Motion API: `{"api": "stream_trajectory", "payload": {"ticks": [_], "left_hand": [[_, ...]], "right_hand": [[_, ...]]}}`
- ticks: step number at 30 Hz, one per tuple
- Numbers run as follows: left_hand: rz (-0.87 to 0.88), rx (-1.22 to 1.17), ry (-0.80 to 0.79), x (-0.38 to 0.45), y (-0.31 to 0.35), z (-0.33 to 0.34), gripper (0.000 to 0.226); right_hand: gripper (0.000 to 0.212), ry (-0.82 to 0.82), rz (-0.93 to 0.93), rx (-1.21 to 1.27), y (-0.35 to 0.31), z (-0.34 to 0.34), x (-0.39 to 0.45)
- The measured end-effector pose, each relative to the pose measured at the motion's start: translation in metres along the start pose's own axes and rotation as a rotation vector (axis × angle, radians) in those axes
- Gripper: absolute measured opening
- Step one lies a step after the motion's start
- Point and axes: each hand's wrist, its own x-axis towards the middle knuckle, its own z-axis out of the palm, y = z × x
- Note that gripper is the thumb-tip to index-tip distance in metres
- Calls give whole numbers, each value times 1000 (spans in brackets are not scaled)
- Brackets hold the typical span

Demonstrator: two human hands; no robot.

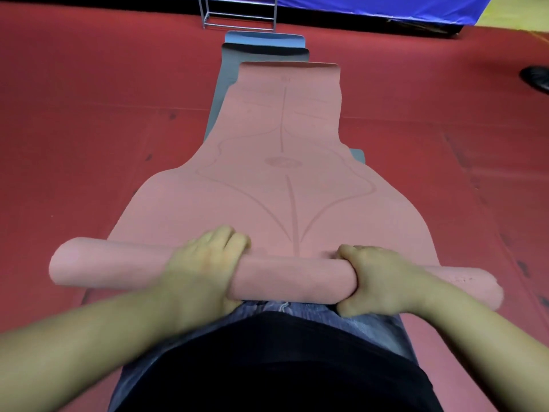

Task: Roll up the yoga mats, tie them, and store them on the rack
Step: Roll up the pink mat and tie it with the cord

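**Pink yoga mat half rolled on a red floor**

On the red floor [89, 120], a pink yoga mat [285, 179] lay stretched away from the person, its near end wound into a thick roll [291, 278] that ran crosswise just in front of their knees. Both bare hands gripped that roll from above. The left hand [205, 263] sat left of centre, its fingers [228, 236] curled over the far side of the roll and pressing where roll met flat mat. The right hand [383, 278] sat right of centre, fingers wrapped round the roll and thumb tucked beneath on the near side. The ends of the roll stuck out past both hands. Faint curved lines were printed on the flat part of the pink mat. Beneath it, a grey mat [219, 93] showed along the left edge and beyond the far end, and past that lay the end of a blue mat [264, 37]. Farther off stood a metal wire rack [237, 13], well apart from the hands, in front of a blue tarp [386, 4]. The person knelt in jeans [383, 325] and a black top [276, 367].
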Motion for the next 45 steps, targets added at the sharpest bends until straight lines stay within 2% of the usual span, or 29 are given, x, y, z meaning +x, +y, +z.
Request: {"api": "stream_trajectory", "payload": {"ticks": [2, 4, 6, 8, 9, 11, 12, 13, 16, 17, 18, 21, 25, 27, 29, 32, 35, 37, 39, 43, 45], "left_hand": [[-9, -28, 7, -4, 1, 9, 68], [-24, -19, -31, 1, -1, 6, 54], [-82, -145, -229, 12, -3, -4, 49], [-137, -234, -490, 27, -8, -9, 53], [-149, -251, -575, 36, -10, -12, 54], [-200, -303, -676, 48, -11, -16, 56], [-231, -302, -688, 48, -11, -14, 56], [-237, -258, -635, 43, -10, -12, 57], [-50, 16, -98, 11, -4, 4, 65], [-26, 38, 13, 4, -1, 8, 66], [-38, 26, 44, 2, 1, 11, 66], [-168, 22, -196, 19, 2, 2, 66], [-172, -142, -551, 44, -13, -6, 65], [-179, -214, -703, 58, -19, -9, 66], [-195, -249, -797, 68, -21, -9, 66], [-193, -177, -758, 67, -21, -12, 66], [-110, -1, -526, 54, -14, -11, 63], [-93, 71, -444, 49, -8, -6, 67], [-117, 52, -451, 50, -9, -1, 69], [-131, -69, -583, 66, -21, 0, 68], [-124, -121, -685, 76, -25, -2, 71]], "right_hand": [[49, -23, 9, -7, -3, -2, 0], [52, 139, 15, -97, -4, 7, -5], [56, 362, 20, -199, -5, 24, -13], [59, 500, 19, -209, -5, 38, -17], [59, 495, 31, -196, -5, 39, -15], [58, 376, 88, -204, -9, 28, -7], [59, 283, 107, -199, -11, 20, -3], [61, 217, 102, -187, -10, 13, 2], [63, 35, 109, -110, -11, -3, 13], [62, 2, 111, -97, -12, -5, 15], [61, -24, 113, -99, -13, -7, 17], [66, 17, 144, -137, -15, -3, 13], [77, 285, 74, -162, -19, 15, -9], [85, 289, 90, -152, -20, 18, -10], [82, 285, 124, -152, -19, 15, -1], [77, 206, 177, -174, -17, 6, 17], [77, 81, 205, -136, -15, -6, 32], [75, -4, 207, -107, -16, -14, 39], [76, -31, 213, -119, -18, -15, 42], [79, 186, 173, -196, -21, 2, 22], [86, 231, 143, -260, -25, 10, 16]]}}
